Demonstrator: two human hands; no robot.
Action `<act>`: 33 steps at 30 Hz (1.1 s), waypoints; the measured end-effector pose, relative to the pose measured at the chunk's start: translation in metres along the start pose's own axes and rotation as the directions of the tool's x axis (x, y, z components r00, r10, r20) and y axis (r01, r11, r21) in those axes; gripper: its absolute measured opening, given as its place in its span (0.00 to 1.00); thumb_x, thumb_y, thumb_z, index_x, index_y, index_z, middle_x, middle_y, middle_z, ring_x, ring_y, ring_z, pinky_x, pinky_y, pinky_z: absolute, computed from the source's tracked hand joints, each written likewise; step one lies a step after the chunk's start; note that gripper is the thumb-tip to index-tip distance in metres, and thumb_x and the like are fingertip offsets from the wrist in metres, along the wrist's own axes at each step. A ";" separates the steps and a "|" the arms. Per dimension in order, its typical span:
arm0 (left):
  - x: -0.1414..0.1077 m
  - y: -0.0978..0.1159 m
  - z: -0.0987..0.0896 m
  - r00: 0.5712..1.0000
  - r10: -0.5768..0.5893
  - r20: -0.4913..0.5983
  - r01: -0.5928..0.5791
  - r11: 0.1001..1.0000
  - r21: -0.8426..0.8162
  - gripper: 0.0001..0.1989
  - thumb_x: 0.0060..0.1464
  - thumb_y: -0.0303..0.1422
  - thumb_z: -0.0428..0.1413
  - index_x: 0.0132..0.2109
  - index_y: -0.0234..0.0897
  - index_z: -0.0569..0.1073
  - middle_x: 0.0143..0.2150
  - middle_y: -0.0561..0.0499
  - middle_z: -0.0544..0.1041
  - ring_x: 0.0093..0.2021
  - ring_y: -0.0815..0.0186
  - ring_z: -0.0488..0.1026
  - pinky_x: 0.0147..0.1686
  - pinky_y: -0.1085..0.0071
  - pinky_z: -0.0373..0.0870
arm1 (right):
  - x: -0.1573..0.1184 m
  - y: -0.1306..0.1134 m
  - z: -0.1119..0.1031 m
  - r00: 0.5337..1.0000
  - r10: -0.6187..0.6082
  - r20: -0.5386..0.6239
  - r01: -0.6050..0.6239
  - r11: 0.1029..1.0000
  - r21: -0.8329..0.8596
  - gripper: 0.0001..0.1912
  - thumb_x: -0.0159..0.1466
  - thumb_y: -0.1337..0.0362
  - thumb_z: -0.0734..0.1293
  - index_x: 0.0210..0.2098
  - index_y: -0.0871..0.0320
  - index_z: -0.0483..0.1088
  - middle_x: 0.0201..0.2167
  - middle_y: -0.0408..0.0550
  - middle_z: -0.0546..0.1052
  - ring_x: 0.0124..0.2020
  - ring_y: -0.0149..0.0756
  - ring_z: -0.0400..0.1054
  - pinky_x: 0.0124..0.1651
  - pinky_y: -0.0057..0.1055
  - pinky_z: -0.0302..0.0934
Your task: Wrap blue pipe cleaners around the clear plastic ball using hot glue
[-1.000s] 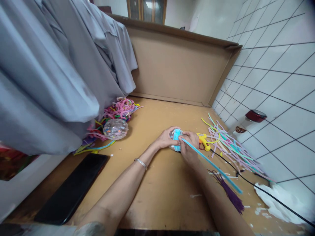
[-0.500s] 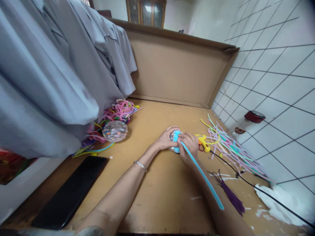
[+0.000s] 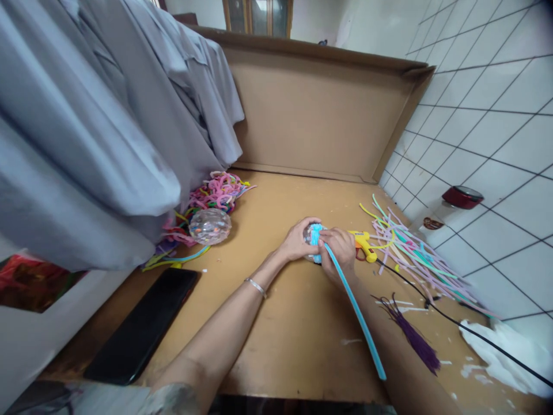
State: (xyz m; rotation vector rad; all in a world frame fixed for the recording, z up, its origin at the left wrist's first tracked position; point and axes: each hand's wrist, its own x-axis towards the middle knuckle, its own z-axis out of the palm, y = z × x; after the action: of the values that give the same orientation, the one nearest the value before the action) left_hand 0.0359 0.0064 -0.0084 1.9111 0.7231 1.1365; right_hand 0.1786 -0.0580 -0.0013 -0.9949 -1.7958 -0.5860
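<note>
My left hand point(image 3: 301, 239) is wrapped round the left side of a small clear ball point(image 3: 307, 234), which has blue fuzzy stems laid across it in rows. My right hand point(image 3: 337, 251) pinches a light-blue pipe cleaner point(image 3: 356, 308) against the ball's right side. The pipe cleaner's long free end hangs down across my right forearm. Fingers cover much of the ball. Just beyond my right hand lies a yellow glue gun point(image 3: 366, 246), partly hidden by that hand.
Pastel pipe cleaners point(image 3: 421, 253) lie at right, near a red-lidded jar point(image 3: 462, 197), purple tassel point(image 3: 417, 340) and white tissue point(image 3: 501, 346). A black cord crosses there. Left are a clear ball point(image 3: 210, 226), tangled pipe cleaners point(image 3: 220, 191) and a black phone point(image 3: 142, 325). Cardboard point(image 3: 311, 109) stands behind.
The whole view has shifted slightly, with things appearing a little farther right. Both hands keep their hold on the ball and pipe cleaner, whose free end hangs more steeply.
</note>
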 end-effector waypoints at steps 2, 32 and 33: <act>0.000 0.001 0.000 1.000 0.009 -0.019 -0.009 1.000 -0.008 0.31 0.37 0.33 0.64 0.52 0.33 0.69 0.51 0.43 0.74 0.52 0.57 0.72 0.56 0.61 0.67 | 0.001 0.000 0.000 1.000 -0.011 0.000 0.011 1.000 0.001 0.04 0.64 0.68 0.63 0.36 0.55 0.70 0.36 0.48 0.79 0.41 0.40 0.70 0.46 0.38 0.57; 0.002 -0.001 0.000 0.997 0.050 0.066 -0.046 0.997 -0.066 0.24 0.41 0.32 0.62 0.49 0.36 0.71 0.50 0.46 0.74 0.51 0.59 0.72 0.55 0.62 0.67 | -0.004 -0.003 0.000 0.997 0.079 -0.004 -0.079 0.997 -0.009 0.07 0.64 0.66 0.63 0.38 0.54 0.73 0.36 0.49 0.76 0.39 0.39 0.68 0.44 0.38 0.59; 0.002 -0.002 0.000 0.996 0.061 0.064 -0.056 0.996 -0.072 0.24 0.41 0.32 0.62 0.49 0.36 0.71 0.50 0.46 0.74 0.51 0.59 0.72 0.55 0.62 0.67 | -0.004 -0.003 0.000 0.997 0.074 -0.018 -0.075 0.997 -0.015 0.07 0.64 0.66 0.63 0.37 0.53 0.73 0.36 0.49 0.76 0.39 0.39 0.68 0.43 0.38 0.59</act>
State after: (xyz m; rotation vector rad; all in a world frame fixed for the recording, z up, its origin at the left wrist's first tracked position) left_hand 0.0368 0.0086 -0.0090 1.9124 0.5869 1.1147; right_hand 0.1767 -0.0613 -0.0052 -1.0593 -1.7337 -0.5610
